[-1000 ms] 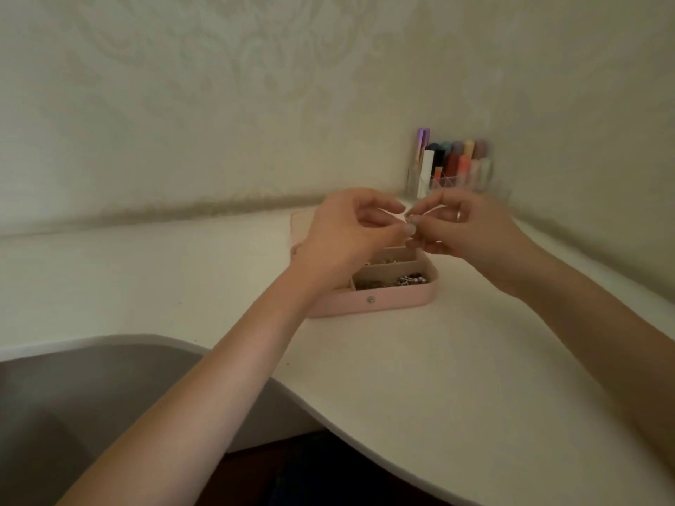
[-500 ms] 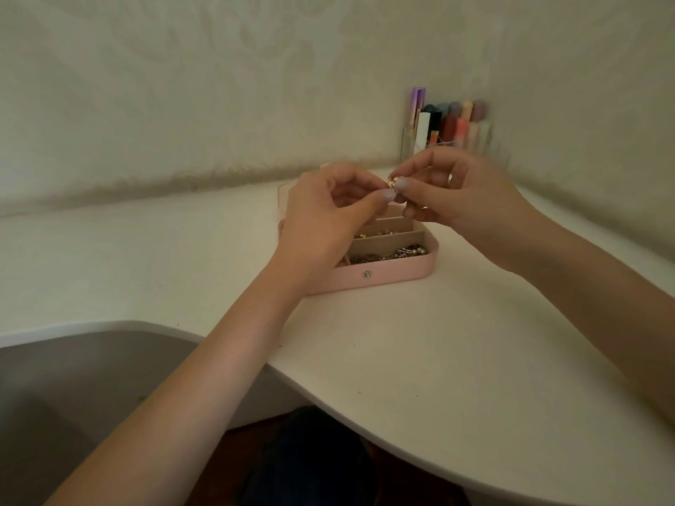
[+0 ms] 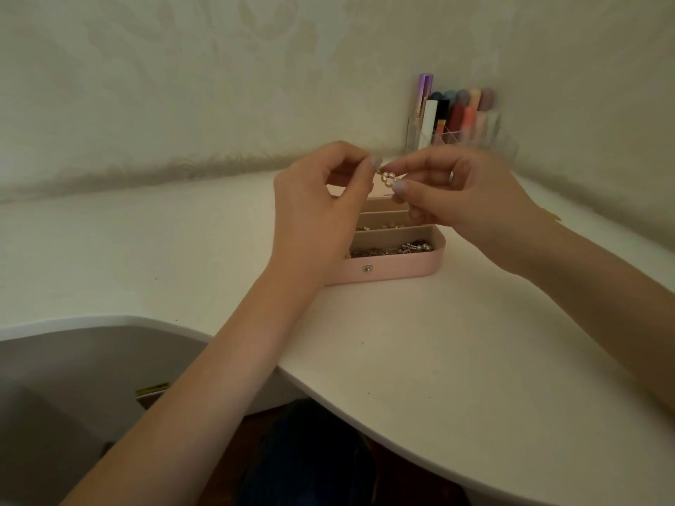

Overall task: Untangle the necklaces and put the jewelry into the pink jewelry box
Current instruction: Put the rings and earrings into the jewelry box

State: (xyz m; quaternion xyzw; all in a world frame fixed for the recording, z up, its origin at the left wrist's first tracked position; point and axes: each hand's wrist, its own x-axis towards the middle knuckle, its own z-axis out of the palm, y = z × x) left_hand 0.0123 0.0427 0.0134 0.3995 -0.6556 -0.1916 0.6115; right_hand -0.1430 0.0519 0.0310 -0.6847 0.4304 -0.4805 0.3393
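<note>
A small pearl piece of jewelry [image 3: 387,178] with a gold fitting is pinched between both hands, held in the air above the box. My left hand [image 3: 321,206] grips its upper left end with thumb and forefinger. My right hand [image 3: 456,195] pinches its lower right end. Below them the open pink jewelry box [image 3: 394,270] rests on the white table, partly hidden by my left hand. Its front compartment holds dark beaded jewelry [image 3: 394,249], and small gold pieces [image 3: 389,226] lie in the compartment behind.
A clear organizer with lipsticks and cosmetic tubes [image 3: 456,118] stands in the far corner against the wall. The white table [image 3: 456,359] has a curved front edge. A grey surface [image 3: 73,396] lies lower at the left.
Both hands have risen slightly above the box and the pearl piece now shows clearly between the fingertips. The view has shifted a little.
</note>
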